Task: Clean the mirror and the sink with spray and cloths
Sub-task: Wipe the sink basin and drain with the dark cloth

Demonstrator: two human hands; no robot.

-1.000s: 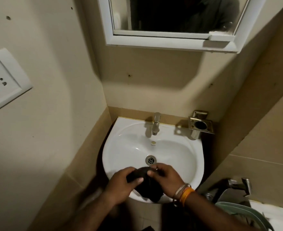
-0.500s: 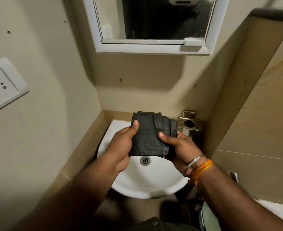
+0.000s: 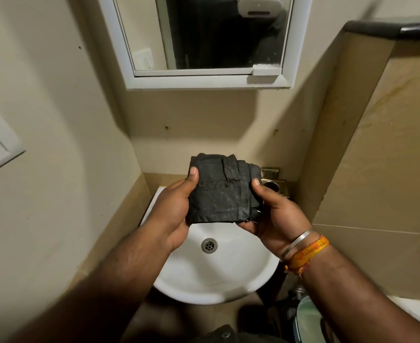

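two hands | left hand (image 3: 173, 211) and right hand (image 3: 274, 219) fingers clamped on black cloth (image 3: 222, 191) | wristband (image 3: 308, 252) print perhaps unreadable

Legible text: none. Orange wristband (image 3: 309, 252), just behind the right hand (image 3: 275, 219): printed dark characters, too blurred to read. Folded black cloth (image 3: 222, 194), held between both hands: unmarked.
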